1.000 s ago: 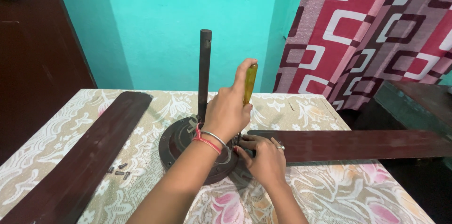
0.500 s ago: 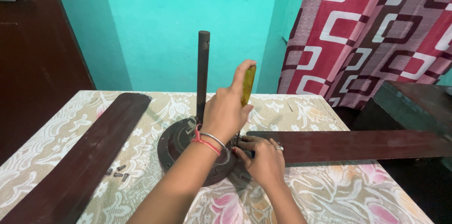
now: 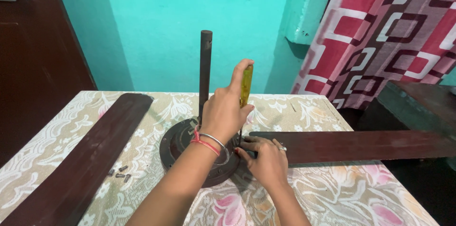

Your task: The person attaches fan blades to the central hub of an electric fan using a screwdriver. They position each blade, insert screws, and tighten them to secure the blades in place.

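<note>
A floral cloth (image 3: 332, 193) covers the table; a yellow screwdriver (image 3: 246, 86) is gripped upright by the left hand (image 3: 225, 112) over the hub (image 3: 178, 143); the blade (image 3: 351, 146) end is pinched by the right hand (image 3: 266, 159).

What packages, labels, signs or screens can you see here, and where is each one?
None in view: no package, label, sign or screen.
The left hand grips a yellow-handled screwdriver upright over the round fan motor hub.
The right hand rests where the dark brown fan blade meets the hub.
A few loose screws lie on the floral tablecloth.
</note>
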